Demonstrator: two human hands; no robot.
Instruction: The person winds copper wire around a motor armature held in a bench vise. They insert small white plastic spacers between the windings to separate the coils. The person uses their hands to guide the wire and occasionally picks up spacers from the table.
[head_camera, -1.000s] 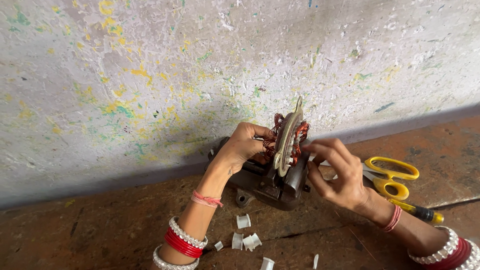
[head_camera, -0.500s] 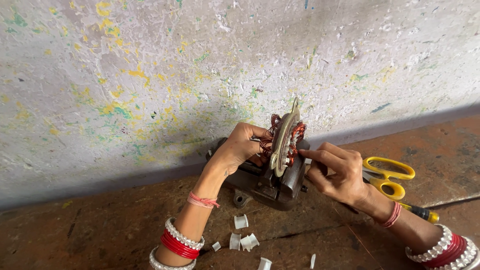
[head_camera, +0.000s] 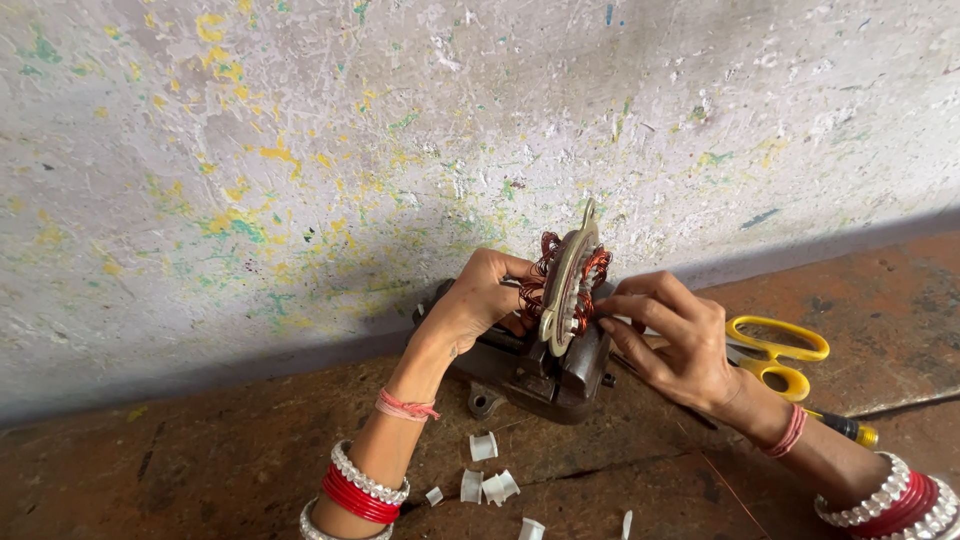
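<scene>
- Stator (head_camera: 565, 290) standing on edge in vise (head_camera: 545, 368), low on the floor, just in front of wall (head_camera: 400, 150). Copper coils (head_camera: 597, 266) showing on both faces.
- Left hand (head_camera: 470, 310) against the far face of the stator, fingers curled onto the coil side; fingertips hidden behind the ring, so cannot tell whether pinching wire or only bracing.
- Right hand (head_camera: 670, 335) at the near face, fingers pressed together and extended, tips touching the rim and winding. Nothing visibly pinched.
- Risk: thin winding wire likely to kink or snap if pulled sideways across the slot edge; cause would be uneven tension between the two hands.
- Risk: enamel scrape on metal laminations, probable where fingers push wire past sharp edges.
- Risk: stator seated only by its lower edge; could tip or rotate in the vise under a hard push from one side.
- Risk: fingertips close to slot edges and wire ends; a slip could mean a nick.
- Scissors (head_camera: 775, 355), yellow handles, on the floor just behind right wrist; partly covered by the forearm, awkward to reach without letting go.
- Screwdriver (head_camera: 850, 428) lying under the right forearm, near the bangles (head_camera: 905, 500).
- White plastic pieces (head_camera: 485, 470) scattered on the floor (head_camera: 200, 450) below the vise, between the forearms; not blocking the hands.
- Wall close behind, limiting room for left hand on the far side.
</scene>
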